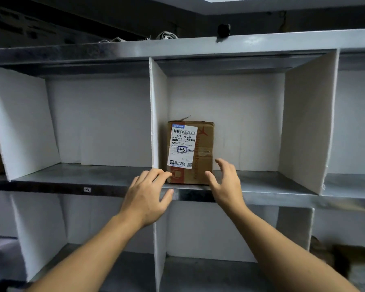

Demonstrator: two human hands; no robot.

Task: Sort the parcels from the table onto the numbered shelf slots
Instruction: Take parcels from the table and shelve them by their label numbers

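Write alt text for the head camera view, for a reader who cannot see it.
A brown cardboard parcel with a white shipping label stands at the left of a metal shelf slot, beside a white divider. The person's left hand and right hand reach toward its lower corners, fingers spread, holding nothing.

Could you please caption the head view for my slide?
Parcel standing in a shelf slot, open left hand and right hand alongside.
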